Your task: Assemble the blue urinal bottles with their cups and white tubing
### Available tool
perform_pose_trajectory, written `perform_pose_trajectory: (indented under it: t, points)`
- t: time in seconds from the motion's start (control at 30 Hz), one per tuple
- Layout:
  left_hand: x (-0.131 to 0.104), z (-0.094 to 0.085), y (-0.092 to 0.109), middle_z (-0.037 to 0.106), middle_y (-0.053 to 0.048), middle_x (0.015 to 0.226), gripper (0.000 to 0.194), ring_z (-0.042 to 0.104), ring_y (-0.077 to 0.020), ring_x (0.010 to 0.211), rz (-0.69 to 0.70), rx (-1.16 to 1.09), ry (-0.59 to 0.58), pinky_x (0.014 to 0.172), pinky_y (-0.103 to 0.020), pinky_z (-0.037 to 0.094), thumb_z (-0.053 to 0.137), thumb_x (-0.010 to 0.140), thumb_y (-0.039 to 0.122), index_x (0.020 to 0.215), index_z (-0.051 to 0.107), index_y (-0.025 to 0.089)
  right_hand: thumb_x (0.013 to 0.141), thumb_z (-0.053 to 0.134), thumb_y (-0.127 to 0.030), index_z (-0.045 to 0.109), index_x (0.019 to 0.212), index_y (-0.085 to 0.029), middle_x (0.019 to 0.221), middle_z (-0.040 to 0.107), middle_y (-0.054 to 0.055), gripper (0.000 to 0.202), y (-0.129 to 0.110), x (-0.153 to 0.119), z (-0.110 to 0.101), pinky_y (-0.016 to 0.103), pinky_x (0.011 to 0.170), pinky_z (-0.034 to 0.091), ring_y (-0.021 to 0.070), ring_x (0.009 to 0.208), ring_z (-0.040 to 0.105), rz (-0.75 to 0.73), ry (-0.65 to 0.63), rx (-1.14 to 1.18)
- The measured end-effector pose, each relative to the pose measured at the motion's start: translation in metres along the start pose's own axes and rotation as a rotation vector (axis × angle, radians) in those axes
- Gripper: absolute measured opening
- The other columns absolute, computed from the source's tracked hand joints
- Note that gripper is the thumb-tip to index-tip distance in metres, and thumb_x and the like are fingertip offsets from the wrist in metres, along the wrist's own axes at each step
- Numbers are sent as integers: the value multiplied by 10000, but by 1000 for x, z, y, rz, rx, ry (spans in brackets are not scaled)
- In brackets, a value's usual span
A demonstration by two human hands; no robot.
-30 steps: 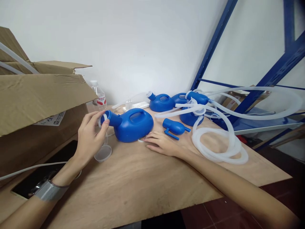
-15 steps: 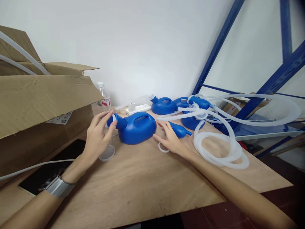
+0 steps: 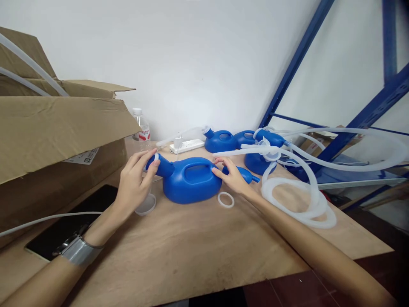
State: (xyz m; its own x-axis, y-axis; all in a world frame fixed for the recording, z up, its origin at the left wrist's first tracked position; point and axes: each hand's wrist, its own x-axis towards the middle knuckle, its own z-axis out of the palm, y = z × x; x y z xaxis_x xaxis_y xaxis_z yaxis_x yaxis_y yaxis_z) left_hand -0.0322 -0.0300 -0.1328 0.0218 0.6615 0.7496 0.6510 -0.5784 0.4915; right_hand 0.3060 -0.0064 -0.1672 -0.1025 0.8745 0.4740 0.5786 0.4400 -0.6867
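Observation:
A blue plastic urinal bottle (image 3: pixel 179 187) with a moulded handle lies on its side on the wooden table. My left hand (image 3: pixel 136 177) is closed around its mouth, where a white rim shows between thumb and fingers. My right hand (image 3: pixel 231 175) grips the rounded far end near the handle, thumb in front. Just below that hand lies a white ring (image 3: pixel 226 200). A clear shallow cap (image 3: pixel 146 205) rests beneath my left hand. Behind my right hand is a smaller blue funnel-shaped piece (image 3: pixel 244 175), partly hidden.
More blue bottles (image 3: pixel 220 142) stand at the back by a white power strip (image 3: pixel 188 146). Coiled clear tubing (image 3: pixel 297 213) lies on the right, near a blue metal rack (image 3: pixel 297 59). An open cardboard box (image 3: pixel 64 128), a water bottle (image 3: pixel 142 128) and a black tablet (image 3: pixel 44 245) are on the left.
The bottle's rear end has swung toward me and to the right, so its handle side shows more. My right hand has come onto that end. The white ring is now uncovered.

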Motion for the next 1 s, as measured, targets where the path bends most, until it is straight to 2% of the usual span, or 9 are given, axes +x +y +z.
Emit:
perform_pose_trajectory:
  t: [0.07,0.17,0.27,0.33,0.43,0.6,0.77,1.0]
  points:
    - [0,0,2,743,-101,1338,503,717,-276,1235,-15,-12,-20,1123,-427,566,484,1089,547,1367,738,213,945,704,-717,634,1116,-271,1437,656,115,483,-3,-1,-4,600,1250,439,350,1411,602,-11,-31,73]
    - [-1,1,4,733,-112,1354,528,709,-292,1244,-21,-29,-34,1101,-436,572,459,1091,551,1384,724,200,929,728,-700,566,1192,-270,1445,659,126,529,-6,-6,-2,553,1182,511,339,1353,647,13,-82,173]
    - [-3,3,4,705,-115,1410,574,683,-315,1304,-21,-28,-71,1121,-456,563,457,1079,586,1455,678,214,937,722,-651,584,1328,-264,1449,641,134,567,-11,-12,-1,556,1204,485,348,1369,622,-21,-91,125]
    - [-5,5,3,670,-110,1486,634,644,-339,1383,-14,-15,-110,1180,-493,529,525,1039,629,1532,614,241,968,693,-610,593,1361,-266,1481,628,131,532,-14,-16,-1,558,1245,444,353,1418,589,-41,-89,111]
    - [-7,8,2,616,-107,1595,743,593,-365,1467,-10,-12,-148,1244,-550,476,630,980,653,1607,532,267,989,673,-572,574,1381,-257,1527,620,138,513,-15,-21,-1,552,1248,447,362,1439,592,-52,-82,159]
    - [-9,11,3,621,-122,1619,737,601,-370,1476,-10,-49,-133,1250,-559,479,656,984,637,1600,553,245,947,685,-594,579,1354,-240,1451,693,140,549,-10,-22,3,566,1224,465,383,1374,644,-75,-37,203]
    - [-8,9,5,637,-149,1605,677,615,-369,1467,-21,-52,-137,1235,-537,496,605,1027,582,1587,577,202,934,697,-582,614,1320,-232,1415,728,131,528,-12,-22,5,553,1208,468,380,1340,664,-84,-11,232]
    - [-7,11,5,625,-169,1590,699,597,-389,1459,-43,-103,-149,1241,-578,465,560,1033,608,1601,560,200,933,691,-565,648,1338,-217,1460,721,135,536,-13,-23,5,558,1226,450,391,1367,655,-84,-6,230]
